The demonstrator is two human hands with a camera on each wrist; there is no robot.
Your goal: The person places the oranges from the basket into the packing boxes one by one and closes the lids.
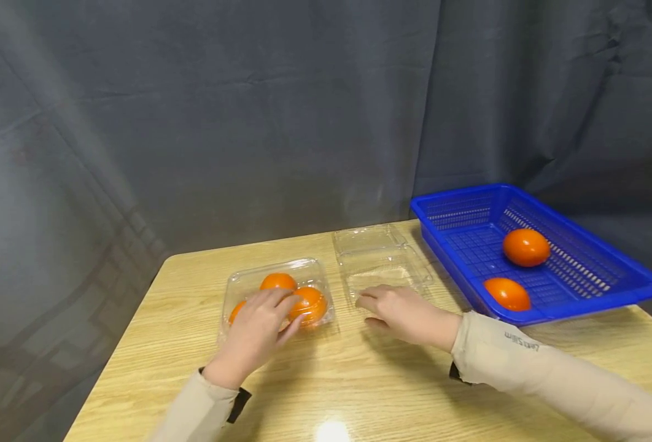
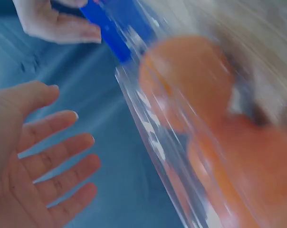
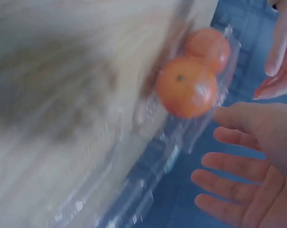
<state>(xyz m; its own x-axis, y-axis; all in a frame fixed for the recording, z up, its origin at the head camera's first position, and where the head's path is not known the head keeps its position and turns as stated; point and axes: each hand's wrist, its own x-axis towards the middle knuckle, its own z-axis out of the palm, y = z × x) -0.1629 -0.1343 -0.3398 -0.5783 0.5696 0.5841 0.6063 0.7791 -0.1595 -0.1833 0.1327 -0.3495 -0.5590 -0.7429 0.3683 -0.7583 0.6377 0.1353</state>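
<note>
My left hand (image 1: 256, 334) hovers over the near side of a clear plastic clamshell box (image 1: 273, 265) on the left of the table. Several oranges lie in it, one (image 1: 278, 281) at the back and another (image 1: 310, 307) at the right. In the left wrist view the fingers are straight and apart from the box. To the right, my right hand (image 1: 406, 316) hangs at the front edge of a second clear clamshell box (image 1: 378, 264), which stands unfolded with no fruit inside. Its fingers (image 3: 234, 164) are extended and hold nothing. Both wrist views are partly blurred.
A blue plastic basket (image 1: 453, 270) stands on the right side of the table, with one orange (image 1: 527, 247) toward its middle and another (image 1: 507, 293) near its front. Dark curtain (image 1: 248, 135) hangs behind the wooden table (image 1: 155, 368).
</note>
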